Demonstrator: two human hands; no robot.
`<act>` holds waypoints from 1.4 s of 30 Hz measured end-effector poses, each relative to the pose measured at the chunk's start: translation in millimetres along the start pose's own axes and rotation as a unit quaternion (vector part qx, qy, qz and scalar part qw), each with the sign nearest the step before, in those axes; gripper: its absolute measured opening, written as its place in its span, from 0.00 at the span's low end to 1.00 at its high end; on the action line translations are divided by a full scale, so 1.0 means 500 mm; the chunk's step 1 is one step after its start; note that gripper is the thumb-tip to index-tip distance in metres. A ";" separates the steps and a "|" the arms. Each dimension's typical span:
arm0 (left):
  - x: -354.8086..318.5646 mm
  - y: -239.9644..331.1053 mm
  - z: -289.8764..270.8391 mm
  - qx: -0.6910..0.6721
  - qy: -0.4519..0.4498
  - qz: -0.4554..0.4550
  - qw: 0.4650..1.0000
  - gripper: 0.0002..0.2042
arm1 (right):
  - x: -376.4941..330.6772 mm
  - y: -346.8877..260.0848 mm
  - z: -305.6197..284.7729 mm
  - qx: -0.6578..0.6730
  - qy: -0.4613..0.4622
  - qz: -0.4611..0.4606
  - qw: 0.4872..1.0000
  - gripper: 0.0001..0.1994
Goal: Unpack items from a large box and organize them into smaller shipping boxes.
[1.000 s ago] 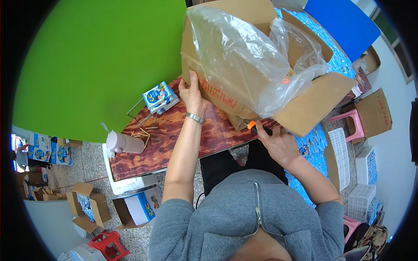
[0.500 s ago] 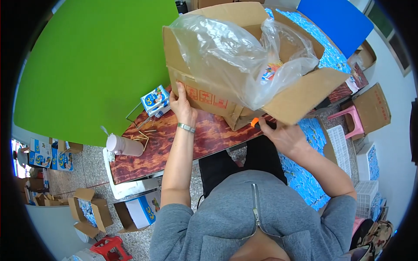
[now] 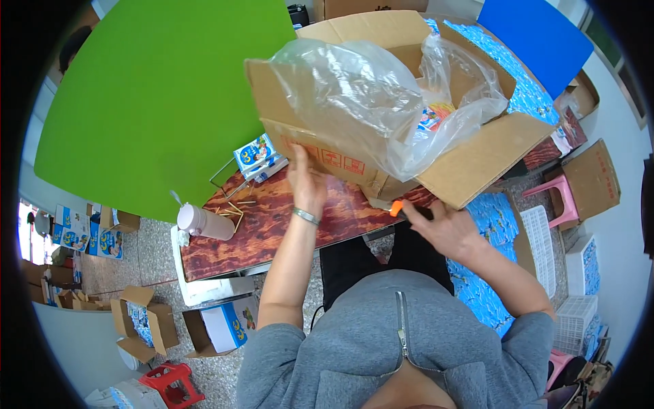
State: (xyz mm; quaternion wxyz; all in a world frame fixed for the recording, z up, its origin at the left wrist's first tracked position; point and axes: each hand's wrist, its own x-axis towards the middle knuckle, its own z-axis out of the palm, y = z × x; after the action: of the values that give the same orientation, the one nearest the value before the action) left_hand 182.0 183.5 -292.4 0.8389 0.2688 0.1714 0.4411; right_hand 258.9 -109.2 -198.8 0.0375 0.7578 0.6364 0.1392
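Observation:
A large open cardboard box (image 3: 381, 176), red marks printed on its side, leans tilted over the table. Clear plastic lining (image 3: 354, 82) bulges out of its top, and a colourful printed packet (image 3: 434, 116) shows within. My left hand (image 3: 306, 185) steadies the box, its fingers against the printed side; part of the thumb side is hard to make out. Near the box's lower right corner, my right hand (image 3: 449, 232) is closed round a utility knife (image 3: 396, 208) with an orange end and dark body, mostly hidden by the fingers.
A pink bottle (image 3: 204, 223) and blue-white packs (image 3: 259, 157) stand on the red-brown table (image 3: 272, 211). A green board (image 3: 157, 102) rises at left. Blue packets (image 3: 484, 273) fill a carton at my right; a pink stool (image 3: 562, 201) stands beyond.
The whole view has shifted slightly. The box's left flap has swung a little outward and down. My left hand has slipped lower along the printed side; the right still grips the knife.

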 end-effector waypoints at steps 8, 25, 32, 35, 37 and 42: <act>-0.046 -0.006 0.021 0.048 0.026 -0.086 0.995 0.27 | 0.035 -0.032 0.030 -0.085 0.026 0.035 0.995 0.27; -0.122 0.001 0.019 0.034 0.038 -0.008 0.999 0.29 | 0.047 -0.071 0.026 -0.022 -0.064 0.155 0.986 0.29; -0.131 0.004 0.013 0.037 0.042 -0.027 0.998 0.28 | 0.023 -0.073 0.024 0.006 -0.074 0.176 0.981 0.25; -0.147 -0.001 0.017 0.032 0.046 -0.018 0.998 0.28 | 0.040 -0.065 0.058 -0.022 -0.014 0.164 0.986 0.24; -0.161 0.001 0.020 0.027 0.037 -0.006 0.999 0.28 | 0.034 -0.066 0.077 -0.018 -0.002 0.162 0.987 0.24; -0.162 -0.002 0.022 0.042 0.041 0.001 0.998 0.28 | 0.006 -0.058 0.071 -0.023 0.002 0.167 0.986 0.24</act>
State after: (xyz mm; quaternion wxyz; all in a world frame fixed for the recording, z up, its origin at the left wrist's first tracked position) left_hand 143.6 112.5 -280.0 0.8189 0.2857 0.2238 0.4447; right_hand 240.9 -96.5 -239.0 0.0294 0.8523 0.4972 0.1596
